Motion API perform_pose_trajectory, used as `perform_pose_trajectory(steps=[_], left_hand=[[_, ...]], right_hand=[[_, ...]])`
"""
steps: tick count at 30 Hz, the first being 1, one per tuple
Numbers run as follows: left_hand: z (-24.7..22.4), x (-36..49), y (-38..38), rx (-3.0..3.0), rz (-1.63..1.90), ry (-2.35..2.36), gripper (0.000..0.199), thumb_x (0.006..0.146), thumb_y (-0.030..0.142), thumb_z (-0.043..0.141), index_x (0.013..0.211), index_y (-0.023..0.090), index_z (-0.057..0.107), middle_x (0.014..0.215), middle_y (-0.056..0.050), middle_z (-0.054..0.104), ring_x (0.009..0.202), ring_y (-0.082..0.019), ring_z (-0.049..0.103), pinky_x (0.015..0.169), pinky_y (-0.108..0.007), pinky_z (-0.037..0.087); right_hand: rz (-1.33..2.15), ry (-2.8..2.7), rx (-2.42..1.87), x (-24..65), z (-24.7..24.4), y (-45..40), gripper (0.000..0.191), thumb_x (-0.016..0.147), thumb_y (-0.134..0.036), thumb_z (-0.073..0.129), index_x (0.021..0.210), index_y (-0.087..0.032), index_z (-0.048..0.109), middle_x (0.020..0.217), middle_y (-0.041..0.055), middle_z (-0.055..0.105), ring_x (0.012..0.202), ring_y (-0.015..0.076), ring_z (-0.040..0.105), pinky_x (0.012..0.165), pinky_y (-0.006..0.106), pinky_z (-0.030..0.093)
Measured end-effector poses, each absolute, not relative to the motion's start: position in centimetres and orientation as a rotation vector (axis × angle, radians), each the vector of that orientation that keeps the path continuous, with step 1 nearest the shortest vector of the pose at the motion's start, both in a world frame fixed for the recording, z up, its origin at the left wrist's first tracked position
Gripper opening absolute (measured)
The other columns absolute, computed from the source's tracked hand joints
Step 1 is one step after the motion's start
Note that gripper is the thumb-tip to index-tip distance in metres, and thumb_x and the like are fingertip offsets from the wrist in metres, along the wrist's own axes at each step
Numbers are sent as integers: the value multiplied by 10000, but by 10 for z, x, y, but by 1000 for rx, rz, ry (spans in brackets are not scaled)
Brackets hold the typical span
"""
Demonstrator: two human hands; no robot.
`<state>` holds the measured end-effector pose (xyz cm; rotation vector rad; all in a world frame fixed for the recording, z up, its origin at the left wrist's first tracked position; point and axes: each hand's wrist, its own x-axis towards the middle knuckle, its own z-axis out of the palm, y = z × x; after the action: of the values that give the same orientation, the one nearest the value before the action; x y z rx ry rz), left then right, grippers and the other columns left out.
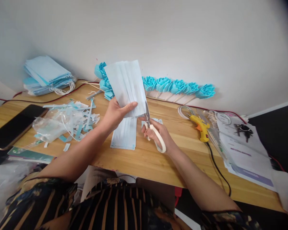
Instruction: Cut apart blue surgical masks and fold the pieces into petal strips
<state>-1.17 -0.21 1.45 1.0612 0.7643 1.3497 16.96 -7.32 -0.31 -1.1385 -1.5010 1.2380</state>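
A pale blue pleated face mask [126,84] is held up over the table by my left hand [117,113], thumb in front and fingers behind. My right hand [158,132] grips white-handled scissors [158,137], whose blades meet the mask's lower right edge. Beneath them another pleated mask piece [123,135] lies flat on the wooden table. Behind stands a row of blue flowers on sticks [177,86], partly hidden by the raised mask.
Stacked masks [48,75] sit at the back left. Cut scraps and clear plastic [69,119] lie left, beside a black phone [16,126]. On the right are a yellow glue gun [200,127], its cord, papers [247,156] and keys [244,129].
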Motion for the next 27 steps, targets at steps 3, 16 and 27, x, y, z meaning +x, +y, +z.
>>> perform_pose_trajectory(steps=[3, 16, 27], left_hand=[[12, -10, -3, 1112, 1380, 754, 440, 636, 391, 865, 959, 150, 689, 948, -86, 732, 975, -290, 683, 798, -363, 560], [3, -9, 0, 1279, 1371, 720, 447, 697, 462, 812, 994, 156, 678, 981, -80, 747, 953, -264, 706, 815, -369, 581], [3, -9, -2, 1273, 1348, 725, 441, 699, 456, 811, 996, 153, 689, 991, -87, 748, 959, -264, 702, 832, -375, 587]], right_hand=[[1271, -1564, -1108, 169, 0, -74, 622, 773, -637, 671, 1233, -220, 636, 810, 11, 586, 643, 118, 517, 566, 258, 417], [1206, -1622, -1115, 172, -3, -74, 682, 794, -696, 611, 1260, -198, 606, 828, 21, 568, 666, 123, 511, 613, 281, 422], [1222, -1590, -1119, 171, -2, -75, 656, 798, -675, 625, 1239, -189, 625, 790, 12, 551, 637, 117, 492, 558, 269, 392]])
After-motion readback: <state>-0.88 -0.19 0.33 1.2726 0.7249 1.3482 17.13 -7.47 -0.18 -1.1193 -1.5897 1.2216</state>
